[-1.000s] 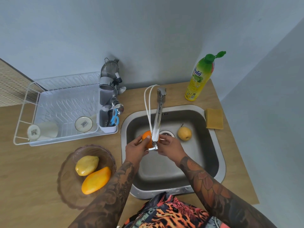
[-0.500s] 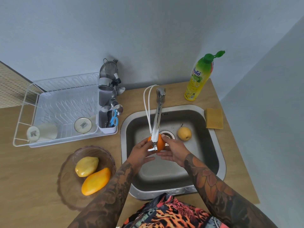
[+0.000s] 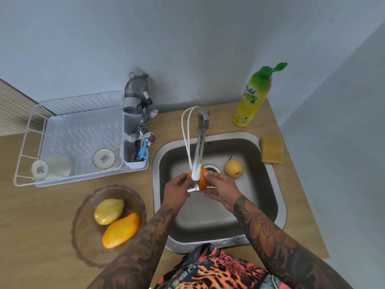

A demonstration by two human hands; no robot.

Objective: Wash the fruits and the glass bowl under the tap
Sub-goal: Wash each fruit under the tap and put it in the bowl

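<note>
Round orange fruit point(image 3: 203, 177) held under the spout end of the chrome tap point(image 3: 199, 155), over the square steel sink point(image 3: 268, 207). Tap spout crosses in front of the orange, hides its middle strip. Left hand point(image 3: 177, 191) on the orange's left side, fingers curled round it; right hand point(image 3: 221, 189) cups the right and underside, thumb on top, fingers curled round it too. Fingertips behind the fruit hidden. Running water hard to make out. White looped cord point(image 3: 186, 132) hangs beside the tap.

Yellow round pear-like fruit point(image 3: 233, 168) lies in the sink basin near the drain point(image 3: 212, 168), apart from the hands. Drain partly hidden by orange and tap.

Clear glass bowl point(image 3: 83, 232) on the wooden surface point(image 3: 37, 215) left of the sink, holds a yellow mango point(image 3: 109, 211) and an orange-yellow mango point(image 3: 120, 230), touching. Left forearm covers the bowl's near-right rim.

White wire dish rack point(image 3: 68, 140) at back left, two white cups on their sides in it; grey cutlery holder point(image 3: 134, 142) at its right end with blue-handled scissors, contents jumbled, hard to tell. Green-yellow dish soap bottle point(image 3: 255, 94) at back right, cap flipped open. Yellow sponge point(image 3: 272, 149) on the sink's right rim corner.

Open room in the sink's near half. Surface ends just right of the sink. Patterned shirt cut off at the bottom edge.
</note>
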